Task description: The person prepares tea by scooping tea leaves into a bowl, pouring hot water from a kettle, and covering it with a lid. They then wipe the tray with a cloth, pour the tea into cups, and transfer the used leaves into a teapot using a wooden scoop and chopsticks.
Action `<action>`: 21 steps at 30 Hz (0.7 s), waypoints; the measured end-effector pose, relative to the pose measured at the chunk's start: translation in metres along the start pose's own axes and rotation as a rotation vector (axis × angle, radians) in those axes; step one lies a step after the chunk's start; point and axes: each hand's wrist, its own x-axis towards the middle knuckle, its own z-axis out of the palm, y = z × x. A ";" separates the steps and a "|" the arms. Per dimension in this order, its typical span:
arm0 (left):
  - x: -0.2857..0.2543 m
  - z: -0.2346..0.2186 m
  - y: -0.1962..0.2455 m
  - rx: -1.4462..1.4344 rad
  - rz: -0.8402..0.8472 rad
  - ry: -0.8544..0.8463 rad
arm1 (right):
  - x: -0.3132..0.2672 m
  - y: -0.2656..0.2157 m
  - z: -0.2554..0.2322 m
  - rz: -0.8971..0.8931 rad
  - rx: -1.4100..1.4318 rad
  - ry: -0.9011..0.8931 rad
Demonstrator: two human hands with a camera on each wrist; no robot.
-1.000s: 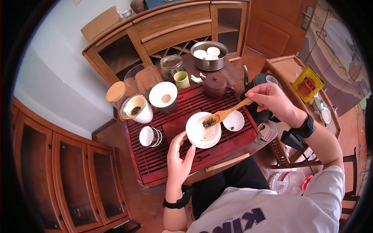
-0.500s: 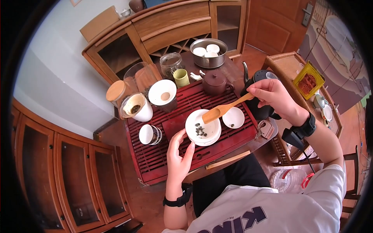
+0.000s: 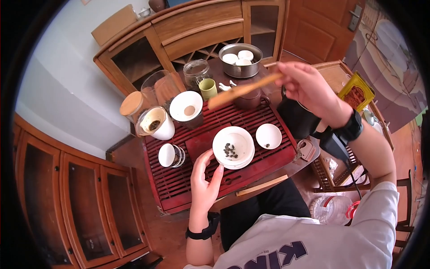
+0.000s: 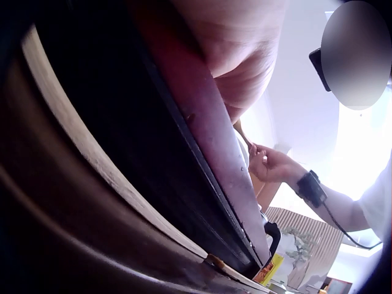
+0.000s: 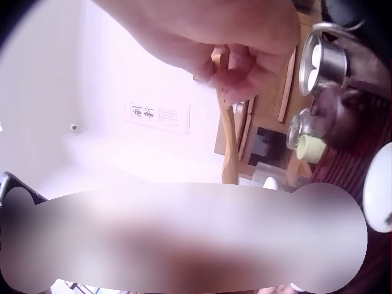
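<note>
On the red slatted tea tray (image 3: 179, 197) stands a white gaiwan bowl (image 3: 241, 139), with dark rolled tea leaves (image 3: 230, 151) lying inside. My left hand (image 3: 205, 181) holds its near left side, the thumb and fingers spread along the rim. A wooden tea scoop (image 3: 242, 92) hangs in the air beyond the bowl, tilted and overlapping the brown teapot (image 3: 251, 101) in the head view. My right hand (image 3: 304, 85) pinches the scoop's handle, as the right wrist view also shows. Right of the bowl, a small white dish (image 3: 269, 134) carries a leaf or two.
To the left stand stacked cups (image 3: 167, 155), a white pitcher (image 3: 164, 127) and a strainer (image 3: 186, 105). A green cup (image 3: 208, 88), glass jar (image 3: 196, 71) and metal pot (image 3: 242, 71) line the back. At right are a black kettle (image 3: 295, 119) and a wicker cart (image 3: 329, 71).
The scoop, first over the bowl with leaves on it, was tipped, and leaves now lie in the bowl. My right hand has lifted it up and away. My left hand stays at the bowl.
</note>
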 end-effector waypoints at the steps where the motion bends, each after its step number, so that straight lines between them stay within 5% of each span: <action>1: 0.000 -0.001 0.000 -0.005 0.006 0.005 | 0.013 -0.007 0.010 -0.005 0.006 -0.007; 5: 0.001 -0.001 0.000 0.005 0.025 -0.002 | 0.073 -0.029 0.066 -0.231 -0.041 0.014; 11: 0.002 -0.001 0.004 0.038 0.035 0.003 | 0.152 -0.020 0.156 -0.171 0.016 0.017; 21: 0.002 -0.003 0.011 0.055 0.052 -0.028 | 0.195 0.016 0.200 -0.275 -0.641 -0.148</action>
